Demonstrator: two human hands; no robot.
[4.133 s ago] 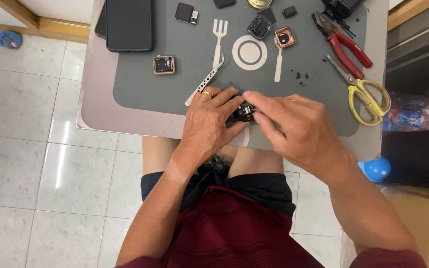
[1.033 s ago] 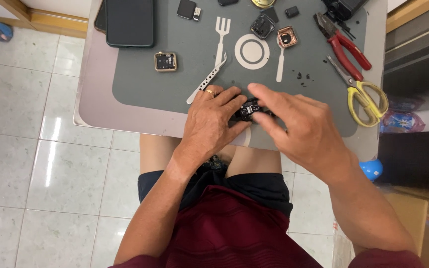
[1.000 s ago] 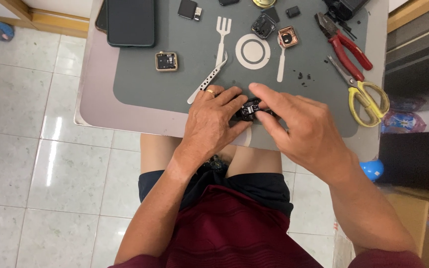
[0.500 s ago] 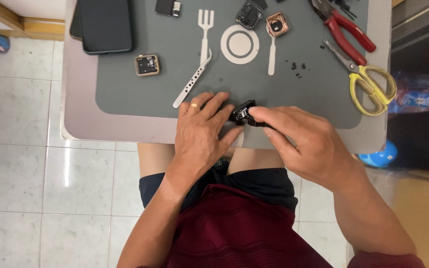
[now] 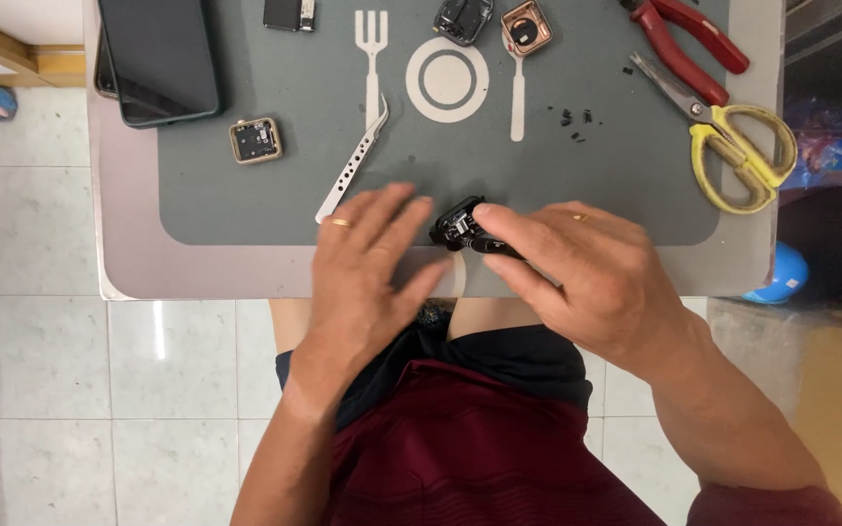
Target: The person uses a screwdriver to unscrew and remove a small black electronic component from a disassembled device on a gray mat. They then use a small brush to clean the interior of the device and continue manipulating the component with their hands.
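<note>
Our hands worked at the near edge of the small table (image 5: 138,278), whose smooth pale top carried a grey rubbery mat (image 5: 246,195) printed with a white fork, plate and knife. We laid our left hand (image 5: 363,258) flat and open, fingers spread on the mat, a ring on one finger, while our right hand (image 5: 587,268) pinched a small black watch case (image 5: 458,226) between thumb and fingertips, just right of the left fingertips and just above the mat's front border. Beyond lay a dark glossy phone (image 5: 160,58), yellow-handled scissors (image 5: 733,146), red-handled pliers (image 5: 684,39), thin perforated steel tweezers (image 5: 353,166) and a square gold watch body (image 5: 255,140), leaving bare mat between.
</note>
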